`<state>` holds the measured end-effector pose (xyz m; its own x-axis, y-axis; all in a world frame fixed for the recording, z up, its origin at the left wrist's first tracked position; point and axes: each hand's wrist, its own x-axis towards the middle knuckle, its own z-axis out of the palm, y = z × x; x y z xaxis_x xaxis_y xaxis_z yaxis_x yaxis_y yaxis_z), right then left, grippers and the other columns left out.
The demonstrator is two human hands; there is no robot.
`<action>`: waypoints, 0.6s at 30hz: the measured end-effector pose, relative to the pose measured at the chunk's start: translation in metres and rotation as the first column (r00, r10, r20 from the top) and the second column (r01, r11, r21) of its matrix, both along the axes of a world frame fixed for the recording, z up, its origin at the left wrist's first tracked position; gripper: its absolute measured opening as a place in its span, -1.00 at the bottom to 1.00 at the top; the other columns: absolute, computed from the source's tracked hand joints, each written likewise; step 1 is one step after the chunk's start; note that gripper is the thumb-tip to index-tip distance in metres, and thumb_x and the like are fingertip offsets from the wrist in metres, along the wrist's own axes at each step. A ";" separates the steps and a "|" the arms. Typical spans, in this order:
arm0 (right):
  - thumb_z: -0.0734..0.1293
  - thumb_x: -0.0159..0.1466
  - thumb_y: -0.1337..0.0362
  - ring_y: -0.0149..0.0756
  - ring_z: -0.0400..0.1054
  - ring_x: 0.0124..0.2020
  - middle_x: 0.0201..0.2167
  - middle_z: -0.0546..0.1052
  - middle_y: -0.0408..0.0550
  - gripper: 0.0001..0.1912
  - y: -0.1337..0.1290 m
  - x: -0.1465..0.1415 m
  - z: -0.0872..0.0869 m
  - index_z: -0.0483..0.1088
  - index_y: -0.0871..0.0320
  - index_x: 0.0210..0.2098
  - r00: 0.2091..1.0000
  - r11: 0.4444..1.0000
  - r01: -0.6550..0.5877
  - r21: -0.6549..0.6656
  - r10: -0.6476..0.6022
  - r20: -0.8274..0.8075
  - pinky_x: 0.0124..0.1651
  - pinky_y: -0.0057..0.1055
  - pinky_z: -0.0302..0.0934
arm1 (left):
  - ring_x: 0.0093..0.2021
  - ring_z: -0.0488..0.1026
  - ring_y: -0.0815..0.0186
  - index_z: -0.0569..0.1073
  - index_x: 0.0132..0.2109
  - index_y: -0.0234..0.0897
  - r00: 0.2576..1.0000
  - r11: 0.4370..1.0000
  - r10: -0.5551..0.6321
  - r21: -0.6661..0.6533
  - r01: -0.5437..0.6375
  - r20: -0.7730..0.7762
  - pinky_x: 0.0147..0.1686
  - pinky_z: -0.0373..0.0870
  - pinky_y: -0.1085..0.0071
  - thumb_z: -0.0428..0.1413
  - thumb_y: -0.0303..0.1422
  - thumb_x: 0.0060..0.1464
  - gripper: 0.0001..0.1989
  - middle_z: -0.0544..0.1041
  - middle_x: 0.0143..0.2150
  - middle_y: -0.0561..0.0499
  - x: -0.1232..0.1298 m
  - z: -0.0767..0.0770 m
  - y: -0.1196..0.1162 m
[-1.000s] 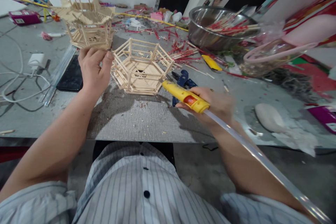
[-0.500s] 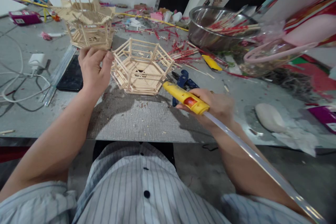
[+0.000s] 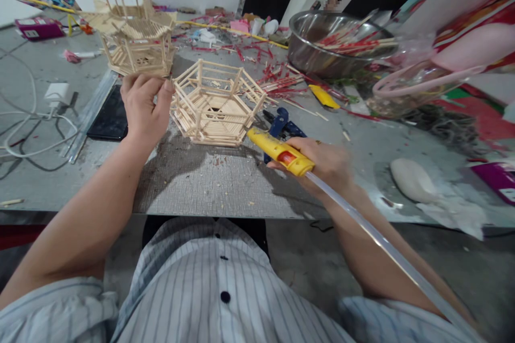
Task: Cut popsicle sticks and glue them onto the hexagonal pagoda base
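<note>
My right hand (image 3: 324, 163) is closed around a yellow hot glue gun (image 3: 277, 149). A long clear glue stick (image 3: 362, 218) runs out of its back end. The gun's tip points at the lower right corner of a hexagonal frame of thin wooden sticks (image 3: 217, 142); I cannot tell whether they touch. My left hand (image 3: 147, 104) is at the frame's left corner with its fingers curled and thumb beside the sticks; what it pinches is hidden. Behind the gun lies a dark blue tool (image 3: 280, 122), partly covered.
A tiered stick pagoda (image 3: 137, 32) stands at back left, near a black phone (image 3: 108, 118) and a white charger (image 3: 58, 94) with cables. At back right are a metal basin (image 3: 300, 45) holding sticks and a pink-rimmed container (image 3: 426, 86). Red-tipped sticks (image 3: 279, 83) litter the grey table (image 3: 193, 187).
The glue gun and my right hand have shifted slightly left, and the trailing glue stick has swung with them. My left hand and the stick frame have stayed nearly in place.
</note>
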<state>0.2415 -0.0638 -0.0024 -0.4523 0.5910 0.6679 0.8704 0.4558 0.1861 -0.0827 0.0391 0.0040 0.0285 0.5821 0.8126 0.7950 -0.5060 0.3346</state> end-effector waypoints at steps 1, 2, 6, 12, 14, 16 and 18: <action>0.13 0.36 -0.07 -0.35 0.31 -0.61 -0.61 0.48 -0.08 -0.51 0.000 0.000 0.001 0.48 0.14 -0.35 1.000 1.000 -0.002 0.009 0.002 0.013 -0.51 -0.41 0.03 | -0.07 0.40 0.19 0.54 -0.32 -0.29 1.000 1.000 0.005 -0.002 -0.005 -0.001 0.05 0.23 0.18 0.03 -0.23 0.31 -0.69 0.59 -0.22 0.03 0.000 0.000 0.000; 0.12 0.36 -0.07 -0.36 0.31 -0.62 -0.62 0.48 -0.08 -0.51 -0.001 -0.001 0.002 0.49 0.15 -0.36 1.000 1.000 -0.006 0.025 0.006 0.031 -0.51 -0.41 0.03 | -0.07 0.40 0.20 0.54 -0.32 -0.29 1.000 1.000 0.008 -0.002 -0.008 0.001 0.05 0.24 0.18 0.04 -0.25 0.30 -0.70 0.59 -0.22 0.04 0.001 0.001 -0.001; 0.16 0.36 -0.03 -0.37 0.30 -0.64 -0.60 0.51 -0.06 -0.52 -0.002 -0.004 0.007 0.49 0.18 -0.39 0.996 0.998 -0.045 0.053 0.041 0.080 -0.53 -0.41 0.04 | -0.08 0.41 0.21 0.54 -0.32 -0.29 1.000 1.000 0.004 0.007 -0.004 0.004 0.06 0.25 0.16 0.04 -0.28 0.31 -0.71 0.59 -0.23 0.05 0.001 0.002 -0.002; 0.21 0.33 -0.03 -0.38 0.27 -0.67 -0.66 0.46 -0.08 -0.55 0.000 -0.003 0.013 0.48 0.22 -0.40 0.996 0.989 -0.087 0.118 0.083 0.034 -0.54 -0.40 0.01 | -0.07 0.41 0.21 0.53 -0.32 -0.29 1.000 1.000 0.013 0.000 -0.013 -0.004 0.05 0.25 0.17 0.05 -0.29 0.30 -0.73 0.59 -0.22 0.06 0.001 0.001 -0.001; 0.28 0.29 -0.02 -0.36 0.28 -0.66 -0.63 0.47 -0.07 -0.59 -0.001 0.002 0.013 0.47 0.23 -0.35 0.994 0.986 -0.110 0.124 0.108 0.023 -0.55 -0.40 0.01 | -0.07 0.41 0.21 0.53 -0.33 -0.29 1.000 1.000 0.014 -0.002 -0.014 -0.002 0.05 0.25 0.16 0.06 -0.30 0.29 -0.74 0.59 -0.22 0.06 0.001 0.001 0.000; 0.33 0.25 -0.03 -0.34 0.32 -0.62 -0.58 0.50 -0.07 -0.63 -0.002 0.007 0.013 0.46 0.20 -0.31 0.992 0.989 -0.104 0.102 0.110 -0.056 -0.54 -0.41 0.05 | -0.08 0.40 0.20 0.52 -0.33 -0.29 1.000 1.000 0.006 -0.001 -0.006 0.001 0.05 0.24 0.15 0.05 -0.30 0.29 -0.74 0.58 -0.22 0.05 0.000 0.001 -0.001; 0.34 0.20 -0.12 -0.31 0.38 -0.54 -0.51 0.53 -0.07 -0.59 -0.002 0.011 0.012 0.45 0.13 -0.32 0.966 0.998 -0.042 0.048 0.053 -0.253 -0.50 -0.41 0.12 | -0.08 0.39 0.19 0.52 -0.32 -0.29 1.000 1.000 -0.005 0.000 0.005 0.007 0.05 0.23 0.14 0.05 -0.30 0.30 -0.74 0.57 -0.23 0.03 0.000 0.001 -0.001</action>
